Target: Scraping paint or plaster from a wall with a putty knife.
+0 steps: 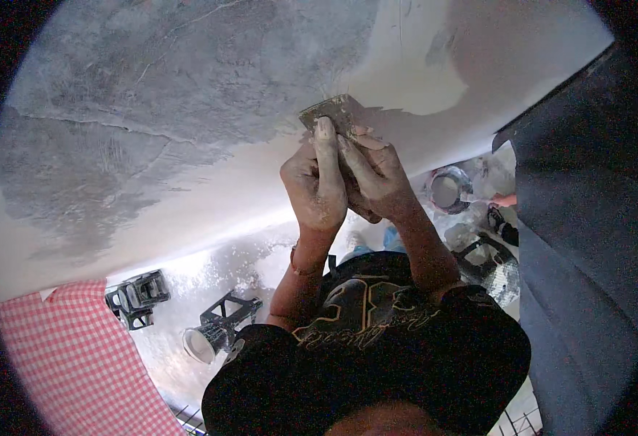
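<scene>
Both of my hands meet at a small flat rectangular piece (329, 113), dark and smeared with pale paste, that looks like a scraper. My left hand (319, 182) has its thumb pressed on the near face of the piece. My right hand (376, 169) is beside it, fingers at the piece's lower right edge. Pale dust or paste coats the fingers and thumbs. Behind the hands is a large wall-like surface (199, 71), patchy grey and cream with crack-like lines. Whether the piece touches this surface is hard to tell.
A pink-and-white checked cloth (73, 349) hangs at lower left. Black frames (139, 297) and a black item with a round pale end (204, 343) stand on the white-dusted floor. At right, another person's hand (504, 200) reaches toward a bucket (449, 189) beside a dark cloth (580, 163).
</scene>
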### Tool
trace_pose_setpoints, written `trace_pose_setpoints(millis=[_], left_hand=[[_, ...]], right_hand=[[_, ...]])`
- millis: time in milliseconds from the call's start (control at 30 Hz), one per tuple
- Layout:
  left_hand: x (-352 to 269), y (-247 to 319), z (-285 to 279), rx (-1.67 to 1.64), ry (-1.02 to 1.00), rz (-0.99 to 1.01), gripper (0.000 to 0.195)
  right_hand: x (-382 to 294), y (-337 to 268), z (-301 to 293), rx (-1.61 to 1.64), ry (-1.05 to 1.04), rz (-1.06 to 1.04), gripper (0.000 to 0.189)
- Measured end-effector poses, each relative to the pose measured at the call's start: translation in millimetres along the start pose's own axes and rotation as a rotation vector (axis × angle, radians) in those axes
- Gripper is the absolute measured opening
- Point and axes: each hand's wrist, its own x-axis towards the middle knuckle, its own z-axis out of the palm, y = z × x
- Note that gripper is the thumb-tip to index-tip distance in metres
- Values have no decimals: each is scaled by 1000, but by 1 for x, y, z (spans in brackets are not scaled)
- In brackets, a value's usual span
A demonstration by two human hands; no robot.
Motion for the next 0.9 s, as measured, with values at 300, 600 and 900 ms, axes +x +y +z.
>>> trace_pose_setpoints(millis=[300,600,900], left_hand=[[20,37,2,-31,-33,32,45],[-4,-5,-12,9,-43,64,44],[-1,-6,-7,-35,-17,31,41]], right_hand=[[37,-44,-13,401,42,447,30],[-4,-1,11,291,-11,329,39],[-9,19,22,134,81,274,30]])
